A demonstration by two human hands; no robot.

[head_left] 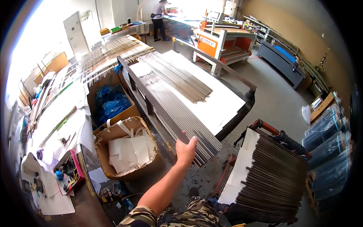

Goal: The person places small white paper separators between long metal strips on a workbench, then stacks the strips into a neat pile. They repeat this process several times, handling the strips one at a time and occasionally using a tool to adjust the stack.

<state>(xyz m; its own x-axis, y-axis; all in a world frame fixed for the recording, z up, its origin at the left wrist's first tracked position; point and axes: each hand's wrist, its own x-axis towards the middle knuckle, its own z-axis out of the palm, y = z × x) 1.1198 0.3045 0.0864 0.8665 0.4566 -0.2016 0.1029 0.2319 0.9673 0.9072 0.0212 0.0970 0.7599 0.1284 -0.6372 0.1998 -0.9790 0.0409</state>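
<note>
One hand is out over the work now, the left hand, arm stretched forward from the lower edge with the elbow nearly straight and the bare forearm rising up the middle of the view. The fingers wrap the near end of a long dark metal strip, thumb side toward us, so the hand is closed around that strip rather than spread. The strip runs away along the left edge of the flat table, just beside the rows of thin metal rods laid out on white sheets. The right hand is not in view.

My read: this is the grasp-and-draw stage, with 1 strip taken by its end. Next it calls for a steady pull along the strip's own line, keeping it level so the far end does not drag the neighbouring rods askew.

To the left sits an open cardboard box of white sheets, to the right a cart stacked with dark bars
</note>
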